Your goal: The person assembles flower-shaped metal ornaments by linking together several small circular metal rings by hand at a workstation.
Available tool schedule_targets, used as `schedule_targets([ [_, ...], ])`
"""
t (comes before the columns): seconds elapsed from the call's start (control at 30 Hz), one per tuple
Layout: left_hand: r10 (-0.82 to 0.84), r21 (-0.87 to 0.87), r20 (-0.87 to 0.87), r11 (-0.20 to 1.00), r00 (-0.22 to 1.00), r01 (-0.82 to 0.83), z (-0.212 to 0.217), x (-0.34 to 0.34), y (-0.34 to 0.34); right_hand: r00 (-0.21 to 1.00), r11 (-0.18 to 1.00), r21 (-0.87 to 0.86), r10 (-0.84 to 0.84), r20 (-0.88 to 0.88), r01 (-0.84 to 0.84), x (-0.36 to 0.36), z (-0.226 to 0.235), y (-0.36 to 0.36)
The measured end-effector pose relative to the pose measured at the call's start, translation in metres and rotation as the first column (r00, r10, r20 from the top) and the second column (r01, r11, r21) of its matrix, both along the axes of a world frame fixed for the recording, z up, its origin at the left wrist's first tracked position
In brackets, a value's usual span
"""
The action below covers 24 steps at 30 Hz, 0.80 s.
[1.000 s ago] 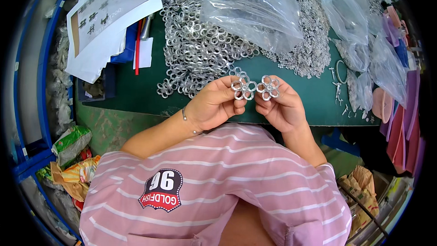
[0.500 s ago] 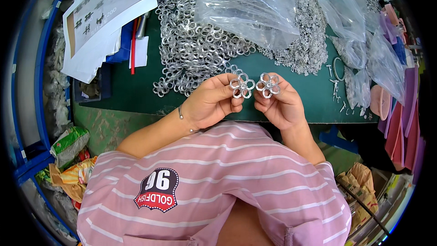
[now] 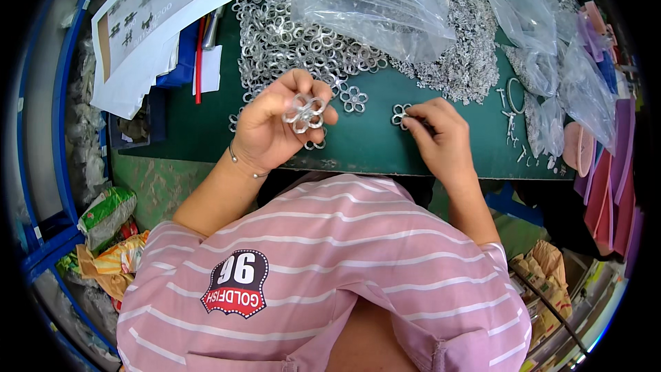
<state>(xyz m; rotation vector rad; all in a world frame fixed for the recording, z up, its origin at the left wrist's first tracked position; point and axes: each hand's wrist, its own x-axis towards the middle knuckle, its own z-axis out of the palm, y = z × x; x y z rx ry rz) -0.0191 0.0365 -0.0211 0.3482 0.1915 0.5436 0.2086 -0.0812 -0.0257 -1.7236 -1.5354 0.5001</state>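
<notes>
My left hand [image 3: 271,118] is raised over the table's near part, its thumb and fingers closed on a silver flower-shaped metal piece [image 3: 304,113] with ring-like petals. Farther right, my right hand [image 3: 438,136] reaches down to the tabletop. Its fingertips pinch a second flower-shaped piece [image 3: 399,116], partly hidden by the fingers. Between the hands, a loose flower-shaped piece [image 3: 354,99] lies flat on the green table [image 3: 375,148]. One more such piece [image 3: 316,142] shows partly beneath my left hand.
A heap of silver flower-shaped pieces [image 3: 275,41] spreads across the table's back left, beside a clear plastic bag [image 3: 372,10]. Small metal parts [image 3: 471,41] are piled behind it to the right. Printed sheets [image 3: 165,10] and a red pen [image 3: 200,62] lie left; a metal ring [image 3: 515,95] lies right.
My hands, close together before, have moved apart. The left rose leftward with its flower piece; the right lowered its piece toward the table. The loose piece between them is now uncovered.
</notes>
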Motion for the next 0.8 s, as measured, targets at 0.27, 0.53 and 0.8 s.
schedule_targets([
  [0.27,0.558,0.971,-0.237,0.155,0.796,0.180,0.008,0.024,0.004,0.815,0.964,-0.259,-0.197,-0.546,0.060,-0.004,-0.010,-0.002],
  [0.53,0.699,0.708,-0.270,-0.322,0.663,0.628,-0.002,0.044,-0.004,-0.337,0.963,-0.043,-0.136,-0.932,-0.267,0.003,-0.013,-0.005],
  [0.8,0.636,0.843,-0.336,-0.125,0.694,0.523,-0.010,0.047,-0.018,-0.421,0.968,0.020,-0.090,-0.903,-0.251,0.003,-0.017,-0.005],
])
